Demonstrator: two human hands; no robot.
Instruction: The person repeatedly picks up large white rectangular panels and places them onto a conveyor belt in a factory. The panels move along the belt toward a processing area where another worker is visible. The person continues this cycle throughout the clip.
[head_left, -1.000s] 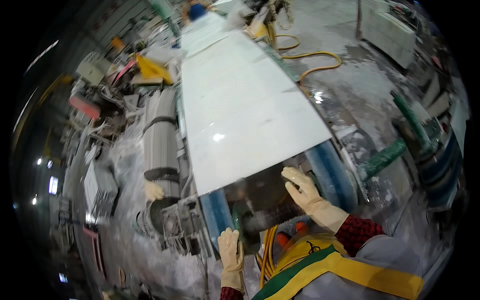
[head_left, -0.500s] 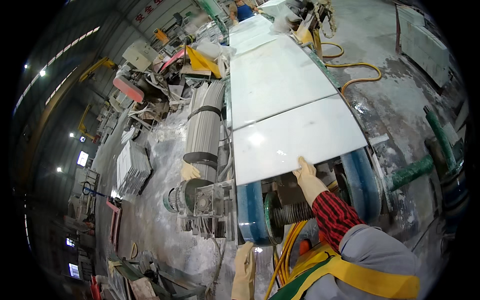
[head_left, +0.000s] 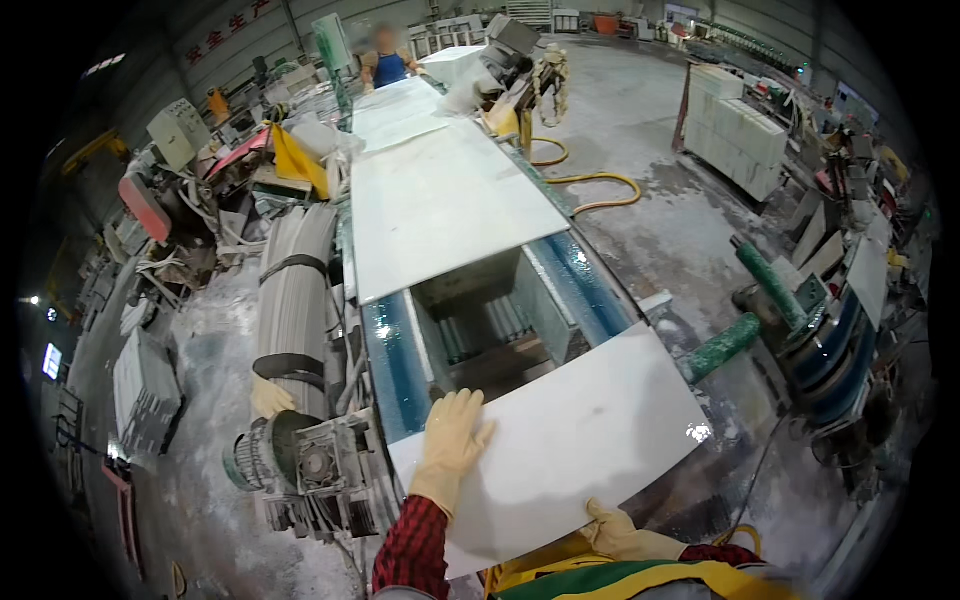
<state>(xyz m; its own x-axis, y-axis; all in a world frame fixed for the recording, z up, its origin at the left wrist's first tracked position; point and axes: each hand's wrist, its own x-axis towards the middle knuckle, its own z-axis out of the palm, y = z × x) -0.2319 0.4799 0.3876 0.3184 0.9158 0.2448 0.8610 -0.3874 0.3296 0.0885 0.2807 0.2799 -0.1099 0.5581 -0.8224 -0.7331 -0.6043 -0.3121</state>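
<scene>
a white slab [head_left: 560, 440] is lain at the near end of the conveyor [head_left: 395, 360]; the left hand [head_left: 452, 440] is pressed flat on top, the right hand [head_left: 615, 532] hooked around its near edge to steady it.

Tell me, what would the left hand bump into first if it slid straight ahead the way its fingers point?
Probably nothing solid: the left hand would leave the white slab and reach the open gap in the conveyor. Depth is unclear.

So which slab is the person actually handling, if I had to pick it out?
Follow the long conveyor line to its near end. The white slab there lies apart from the others across an open gap, with the left hand flat on top and the right hand gripping its near edge.
</scene>
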